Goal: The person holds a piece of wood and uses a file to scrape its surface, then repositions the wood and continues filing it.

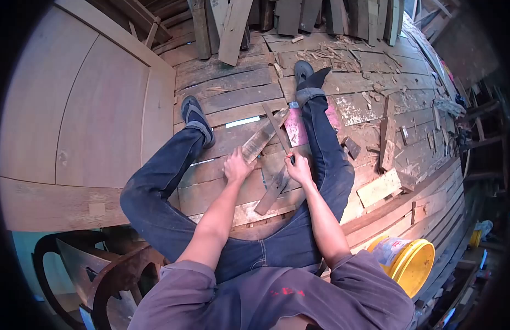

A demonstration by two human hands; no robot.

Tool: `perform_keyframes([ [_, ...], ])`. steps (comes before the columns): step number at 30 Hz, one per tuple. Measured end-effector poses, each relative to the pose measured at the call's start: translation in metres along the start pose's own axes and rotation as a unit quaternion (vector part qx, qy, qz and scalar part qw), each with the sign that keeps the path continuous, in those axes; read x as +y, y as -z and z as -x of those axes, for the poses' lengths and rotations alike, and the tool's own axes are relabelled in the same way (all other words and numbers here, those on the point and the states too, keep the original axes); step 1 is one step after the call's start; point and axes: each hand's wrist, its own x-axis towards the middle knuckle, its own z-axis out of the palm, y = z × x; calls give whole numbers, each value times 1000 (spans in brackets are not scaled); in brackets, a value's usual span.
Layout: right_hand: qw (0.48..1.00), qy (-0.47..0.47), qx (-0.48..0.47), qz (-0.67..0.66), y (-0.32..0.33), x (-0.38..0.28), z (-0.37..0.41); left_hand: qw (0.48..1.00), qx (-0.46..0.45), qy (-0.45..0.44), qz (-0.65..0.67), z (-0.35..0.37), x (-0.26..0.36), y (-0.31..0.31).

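My left hand (238, 166) is wrapped round the lower end of a rough wooden piece (260, 138) that slants up to the right between my legs. In my right hand (299, 167) is the dark handle of a long, narrow tool (277, 126), its thin shaft pointing up and left across the far end of the wooden piece. Just below my hands, a darker board (272, 191) lies at a slant. A pink sheet (296, 129) lies on the plank floor beside my right leg.
Wooden panels (101, 104) stand at the left. Boards (233, 33) lean at the back. Wood chips (332, 55), blocks (351, 147) and a pale board (379, 188) lie on the right side of the floor. A yellow bucket (417, 264) is at the lower right.
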Motion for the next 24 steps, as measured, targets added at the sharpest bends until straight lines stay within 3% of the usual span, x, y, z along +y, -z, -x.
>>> perform_keyframes([
  [3, 1000, -23, 6, -9, 1, 3, 0, 997, 58, -42, -32, 12, 2, -13],
  [7, 999, -33, 30, -12, 5, 3, 0, 997, 55, -58, -24, 15, 8, -11],
  [10, 998, -14, 56, -11, 9, 2, 0, 1000, -1, -26, 16, 9, 8, -3],
  [13, 998, -7, 64, -20, 12, -1, -2, 993, -119, -10, 22, -5, 2, 4],
  [14, 997, -46, 34, -53, 18, -7, 0, 990, -138, 19, 22, -4, 1, 2],
  [18, 998, -20, 57, -13, 13, 6, -1, 981, -188, 30, -32, 22, 4, -14],
  [24, 999, -24, 31, 8, 10, 2, 3, 989, -147, 33, 5, 30, 10, -22],
])
